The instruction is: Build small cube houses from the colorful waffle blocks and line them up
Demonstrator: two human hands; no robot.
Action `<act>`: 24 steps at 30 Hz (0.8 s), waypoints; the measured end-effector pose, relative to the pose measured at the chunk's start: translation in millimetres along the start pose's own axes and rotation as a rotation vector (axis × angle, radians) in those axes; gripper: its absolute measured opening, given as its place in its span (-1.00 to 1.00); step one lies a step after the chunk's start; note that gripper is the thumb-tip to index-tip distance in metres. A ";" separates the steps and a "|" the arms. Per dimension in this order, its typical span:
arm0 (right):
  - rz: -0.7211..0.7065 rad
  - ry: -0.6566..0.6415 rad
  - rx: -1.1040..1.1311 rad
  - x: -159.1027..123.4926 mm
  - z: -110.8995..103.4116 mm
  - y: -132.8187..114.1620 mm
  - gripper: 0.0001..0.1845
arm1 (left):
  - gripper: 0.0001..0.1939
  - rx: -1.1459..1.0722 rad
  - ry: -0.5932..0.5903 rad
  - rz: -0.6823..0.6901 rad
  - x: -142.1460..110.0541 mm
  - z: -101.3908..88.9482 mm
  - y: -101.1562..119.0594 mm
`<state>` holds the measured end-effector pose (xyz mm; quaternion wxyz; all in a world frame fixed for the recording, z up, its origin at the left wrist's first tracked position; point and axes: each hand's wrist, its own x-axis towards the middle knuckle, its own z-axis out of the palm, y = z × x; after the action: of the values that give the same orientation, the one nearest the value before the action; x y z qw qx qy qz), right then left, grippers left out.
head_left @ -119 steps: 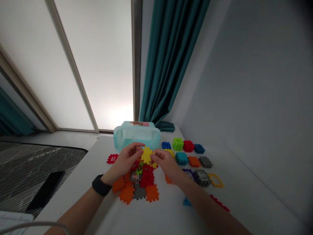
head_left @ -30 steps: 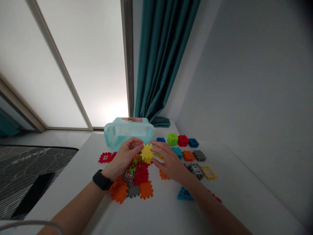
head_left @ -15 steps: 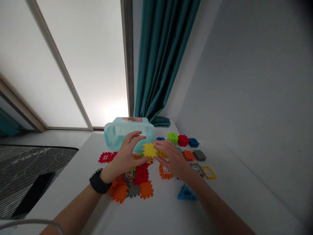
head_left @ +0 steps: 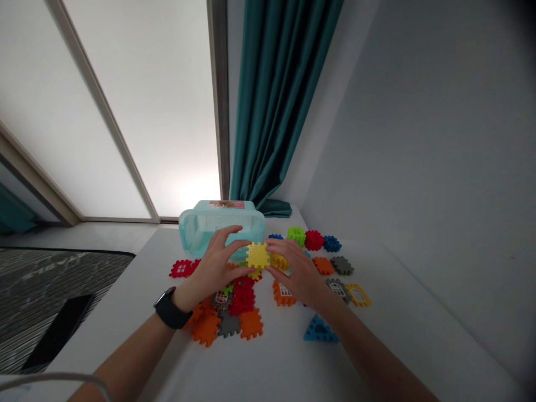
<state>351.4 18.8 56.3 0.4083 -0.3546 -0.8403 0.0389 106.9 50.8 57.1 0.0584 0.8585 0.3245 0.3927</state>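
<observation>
Past an orange tile (head_left: 250, 324) on the desk (head_left: 285, 363), the left hand (head_left: 213, 265) and right hand (head_left: 299, 273), fingers (head_left: 238, 245) part-open, pinch a yellow toothed block (head_left: 258, 255) by its edges, before a pale teal bin (head_left: 188, 231) whose mouth faces them.

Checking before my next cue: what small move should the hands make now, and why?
Probably a gentle inward press on the yellow toothed piece: the left hand and right hand have fingertips at its opposite sides, and its joints are too small to judge.
</observation>
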 end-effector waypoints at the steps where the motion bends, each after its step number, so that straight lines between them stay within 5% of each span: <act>1: 0.000 0.003 -0.004 0.0 -0.3 -0.7 -0.70 | -0.56 -0.027 0.002 -0.011 -0.1 0.9 -0.7; 9: 0.065 0.063 0.071 2.0 1.9 -7.8 -0.82 | -0.79 -0.390 -0.122 -0.211 1.6 5.4 6.0; 12: 0.261 0.100 0.171 3.5 5.7 -8.6 -0.83 | -0.66 -0.559 -0.188 -0.293 3.3 8.5 11.4; 17: 0.650 0.070 0.580 8.0 10.2 -8.4 -0.76 | -0.69 -0.985 -0.173 -0.649 2.9 14.4 19.3; 24: 0.798 0.051 0.822 11.7 11.1 -10.6 -0.66 | -0.66 -1.335 -0.172 -0.846 0.5 19.0 22.7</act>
<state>332.7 20.7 60.4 0.4865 -0.4572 -0.5472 0.5049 132.3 36.2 52.4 0.7297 0.4735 0.3134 0.3809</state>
